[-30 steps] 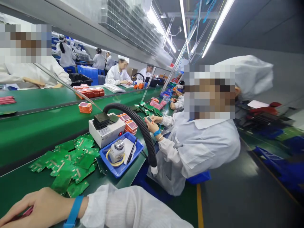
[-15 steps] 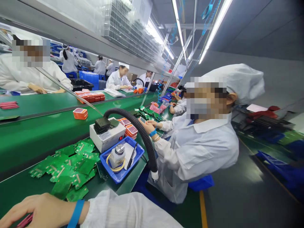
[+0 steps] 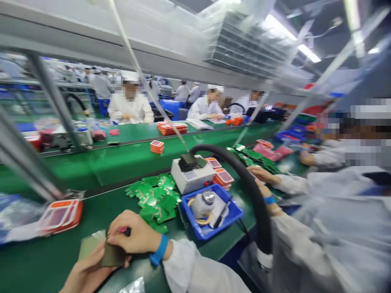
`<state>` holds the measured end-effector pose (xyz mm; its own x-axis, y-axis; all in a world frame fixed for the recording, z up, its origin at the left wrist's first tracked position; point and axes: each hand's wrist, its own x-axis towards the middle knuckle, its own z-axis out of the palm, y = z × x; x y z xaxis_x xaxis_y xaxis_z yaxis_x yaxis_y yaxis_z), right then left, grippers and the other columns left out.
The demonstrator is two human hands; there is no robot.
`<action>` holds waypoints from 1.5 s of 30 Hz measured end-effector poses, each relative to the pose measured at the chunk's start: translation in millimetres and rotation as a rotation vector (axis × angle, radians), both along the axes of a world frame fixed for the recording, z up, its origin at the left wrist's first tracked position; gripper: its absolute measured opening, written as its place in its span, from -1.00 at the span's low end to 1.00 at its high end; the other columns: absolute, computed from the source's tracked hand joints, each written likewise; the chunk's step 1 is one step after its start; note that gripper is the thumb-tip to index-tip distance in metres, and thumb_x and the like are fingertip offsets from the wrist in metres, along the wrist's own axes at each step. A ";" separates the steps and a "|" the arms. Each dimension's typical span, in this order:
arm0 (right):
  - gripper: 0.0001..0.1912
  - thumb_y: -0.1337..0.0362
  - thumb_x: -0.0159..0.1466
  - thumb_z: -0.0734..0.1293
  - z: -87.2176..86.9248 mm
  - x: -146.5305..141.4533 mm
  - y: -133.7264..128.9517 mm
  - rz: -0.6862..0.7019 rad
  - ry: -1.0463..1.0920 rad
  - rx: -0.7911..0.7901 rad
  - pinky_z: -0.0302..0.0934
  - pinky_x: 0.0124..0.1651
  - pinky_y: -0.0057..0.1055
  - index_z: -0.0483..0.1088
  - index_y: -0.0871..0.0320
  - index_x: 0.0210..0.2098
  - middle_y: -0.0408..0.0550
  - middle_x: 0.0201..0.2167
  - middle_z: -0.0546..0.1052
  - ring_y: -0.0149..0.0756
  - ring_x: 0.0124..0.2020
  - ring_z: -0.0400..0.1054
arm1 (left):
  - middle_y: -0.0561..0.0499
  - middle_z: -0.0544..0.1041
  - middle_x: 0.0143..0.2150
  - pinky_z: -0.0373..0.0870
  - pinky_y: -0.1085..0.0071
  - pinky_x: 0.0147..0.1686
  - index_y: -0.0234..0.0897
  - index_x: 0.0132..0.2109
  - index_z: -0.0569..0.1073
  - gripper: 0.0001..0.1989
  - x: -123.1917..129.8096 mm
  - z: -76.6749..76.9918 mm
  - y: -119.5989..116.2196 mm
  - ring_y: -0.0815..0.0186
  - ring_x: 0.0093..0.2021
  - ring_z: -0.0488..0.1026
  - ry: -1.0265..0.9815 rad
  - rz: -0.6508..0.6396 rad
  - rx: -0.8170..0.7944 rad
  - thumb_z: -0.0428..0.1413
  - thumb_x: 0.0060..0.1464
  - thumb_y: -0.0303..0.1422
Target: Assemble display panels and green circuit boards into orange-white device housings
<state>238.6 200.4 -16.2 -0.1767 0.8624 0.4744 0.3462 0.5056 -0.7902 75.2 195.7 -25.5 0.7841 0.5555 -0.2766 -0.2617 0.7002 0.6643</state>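
Observation:
At the lower left, my left hand [image 3: 88,270] holds a thin olive-green square panel [image 3: 88,244] from below. A darker square panel [image 3: 113,255] lies across its fingers. My right hand [image 3: 137,234], with a blue wristband, is closed, its thumb and fingertips pinching the upper edge of the darker panel. Something small, pink and black [image 3: 124,230] shows inside its curled fingers; blur hides what it is. Just beyond lies a heap of green circuit boards [image 3: 155,199]. Left of my hands is a stack of orange-framed pieces [image 3: 61,215].
A blue tray [image 3: 198,234] holds a pump bottle [image 3: 203,204] and a black pen [image 3: 222,212]. Behind it stands a white box [image 3: 189,181] with dark squares on top. A black hose [image 3: 253,191] arches to the right, beside a co-worker's sleeve [image 3: 296,228]. Metal posts [image 3: 51,97] rise at left.
The view has swung left. My right hand has come off the pink bundle at the table and now pinches the dark panel; my left hand has come into view holding panels.

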 end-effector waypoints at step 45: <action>-0.58 -0.12 0.13 0.35 14.7 68.4 -127.8 -0.430 0.217 -0.634 0.23 -0.41 -0.39 0.32 0.13 -0.52 -0.12 -0.60 0.43 -0.32 -0.52 0.33 | -0.26 0.55 -0.01 0.35 0.07 0.10 -0.32 0.11 0.42 -0.44 -34.2 10.0 29.5 0.00 0.03 0.48 -0.265 0.201 -0.027 0.29 -0.08 -0.31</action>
